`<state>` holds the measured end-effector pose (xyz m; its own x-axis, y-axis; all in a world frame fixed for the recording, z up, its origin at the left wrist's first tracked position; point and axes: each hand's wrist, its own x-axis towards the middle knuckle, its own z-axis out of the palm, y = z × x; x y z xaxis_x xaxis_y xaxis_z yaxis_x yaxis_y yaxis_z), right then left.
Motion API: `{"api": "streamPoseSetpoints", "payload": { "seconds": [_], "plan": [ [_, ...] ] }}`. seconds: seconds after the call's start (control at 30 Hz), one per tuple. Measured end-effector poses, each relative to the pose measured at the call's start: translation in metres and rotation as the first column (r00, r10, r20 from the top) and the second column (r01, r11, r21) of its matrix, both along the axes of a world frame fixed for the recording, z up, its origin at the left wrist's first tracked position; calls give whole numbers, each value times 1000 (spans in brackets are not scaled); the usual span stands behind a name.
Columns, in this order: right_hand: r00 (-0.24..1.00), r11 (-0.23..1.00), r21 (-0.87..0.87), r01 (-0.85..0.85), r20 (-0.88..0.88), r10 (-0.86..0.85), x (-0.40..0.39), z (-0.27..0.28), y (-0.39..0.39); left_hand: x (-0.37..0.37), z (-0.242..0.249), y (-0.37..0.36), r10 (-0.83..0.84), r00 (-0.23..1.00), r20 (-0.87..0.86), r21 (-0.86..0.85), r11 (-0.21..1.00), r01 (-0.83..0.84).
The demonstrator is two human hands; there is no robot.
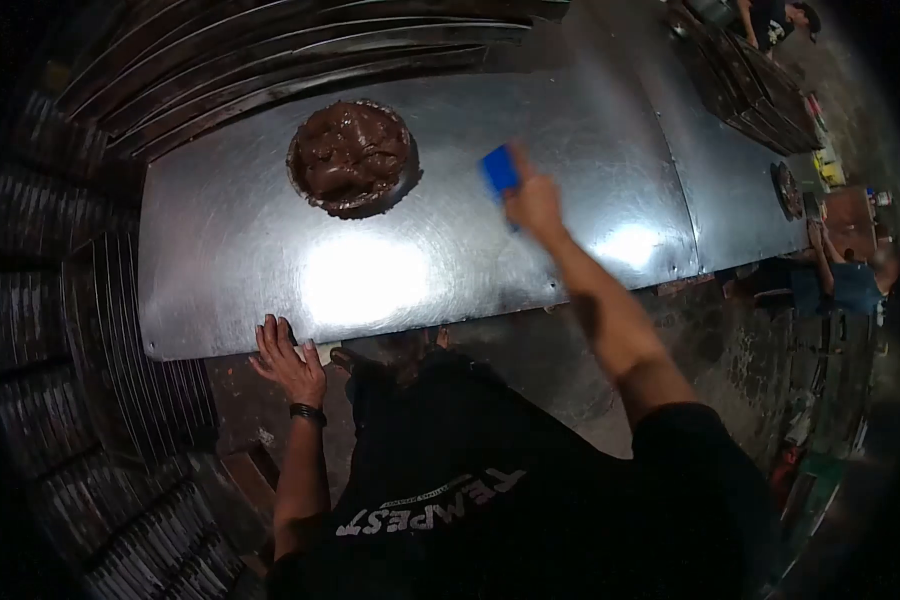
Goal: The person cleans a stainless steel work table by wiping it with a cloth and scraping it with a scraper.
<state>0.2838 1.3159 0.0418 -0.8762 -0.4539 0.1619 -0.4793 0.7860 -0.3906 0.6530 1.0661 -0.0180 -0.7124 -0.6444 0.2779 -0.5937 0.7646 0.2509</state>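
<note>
My right hand (535, 205) is closed round a flat blue scraper (499, 172), held at the metal tabletop (450, 240). Motion smears the scraper a little, and its lower part is hidden by my fingers. To the left of it, a round bowl (292, 165) sits on the table, heaped with thick, glossy brown paste (352, 150). My left hand (292, 365) rests at the table's front edge, fingers stretched out, with nothing in it. A dark band circles that wrist.
Stacked dark trays (300, 60) line the back of the table. More trays stand in racks (150, 340) on the left. At the far right another person (850, 285) works by a second bowl (787, 190). A further person (770, 20) is at the top right.
</note>
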Motion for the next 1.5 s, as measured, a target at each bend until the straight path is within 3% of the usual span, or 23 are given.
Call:
{"api": "streamPoseSetpoints", "payload": {
  "seconds": [0.03, 0.13, 0.23, 0.27, 0.33, 0.43, 0.53, 0.63, 0.67, 0.7, 0.8, 0.83, 0.9, 0.97, 1.07, 1.17, 1.2, 1.23, 1.27, 1.33, 1.37, 1.47, 1.5],
  "plan": [
    [992, 995, -9, 99, 76, -98, -19, 17, 16, 4, 0, 2, 1, 1000, 15, 8, 1000, -1],
    [989, 992, -25, 123, -73, -125, -40, 11, 29, 4, 4, 5, -7, 1000, 4, 13, 1000, 7],
    [970, 999, -28, 16, 242, -9, 40, 21, -32, 3, 7, 8, 27, 1000, 2, 16, 1000, -27],
    [987, 991, 85, -105, 132, 93, 59, 17, -44, -1, 4, 9, 27, 999, -27, 21, 999, -26],
    [979, 984, 73, -161, 138, 150, 63, 28, -43, -1, 5, 6, -1, 1000, -29, 5, 1000, 1],
    [989, 997, 22, 69, 126, -71, -6, 29, -1, 7, 3, 5, -21, 1000, 0, 28, 999, 21],
    [989, 993, -93, 67, 134, -54, -5, 27, -4, 5, 10, 9, -2, 1000, 31, 18, 1000, 2],
    [955, 980, 139, -143, 279, 100, 69, 3, -70, 3, 2, 12, 35, 999, -8, 14, 999, -35],
    [962, 976, 24, -218, 173, 210, 91, 17, -79, 0, 0, 12, 33, 999, -41, 15, 999, -33],
    [951, 957, 101, -270, 181, 249, 89, 27, -80, 1, -3, 12, 28, 998, -49, -8, 1000, -28],
    [996, 997, -58, -58, 68, 62, 19, 9, -22, 1, 0, 12, 23, 1000, -21, -28, 999, -23],
    [996, 998, 4, 62, 65, -62, -19, 8, 13, 1, 3, 15, 18, 1000, -13, -6, 1000, -18],
    [953, 946, 151, 286, -149, -264, -99, -10, 94, 2, 9, 14, 43, 999, 13, 24, 999, -43],
    [844, 875, 49, 481, -295, -447, -155, -27, 179, -1, 11, 16, 81, 997, -3, 43, 996, -81],
    [738, 767, -6, 641, -267, -619, -213, -47, 248, -6, 13, 19, 109, 994, -5, 44, 993, -108],
    [832, 837, 12, 548, -110, -543, -190, -4, 141, -4, 13, 19, 62, 998, 29, 58, 996, -64],
    [850, 899, -88, 428, -299, -434, -202, -25, 114, -3, 13, 18, 39, 999, 36, 36, 999, -40],
    [865, 875, -4, 484, -151, -479, -207, -26, 77, -3, 12, 17, 12, 1000, 21, 26, 1000, -12],
    [893, 887, -102, 450, 53, -446, -198, -19, 41, -3, 11, 15, -14, 1000, -1, 13, 1000, 14],
    [953, 955, -58, 292, -65, -296, -156, -17, -20, -1, 8, 13, -30, 999, 11, -12, 999, 30],
    [977, 977, 64, 204, 57, -208, -133, 8, -35, -2, 6, 14, -18, 1000, 15, 0, 1000, 18],
    [995, 994, 72, 77, 60, -81, -132, 15, -5, 1, 4, 14, 1, 997, 74, -36, 999, 2],
    [975, 974, 100, 202, 68, -210, -149, 14, 17, -1, 6, 14, -10, 997, 76, -31, 999, 12]
  ]
}}
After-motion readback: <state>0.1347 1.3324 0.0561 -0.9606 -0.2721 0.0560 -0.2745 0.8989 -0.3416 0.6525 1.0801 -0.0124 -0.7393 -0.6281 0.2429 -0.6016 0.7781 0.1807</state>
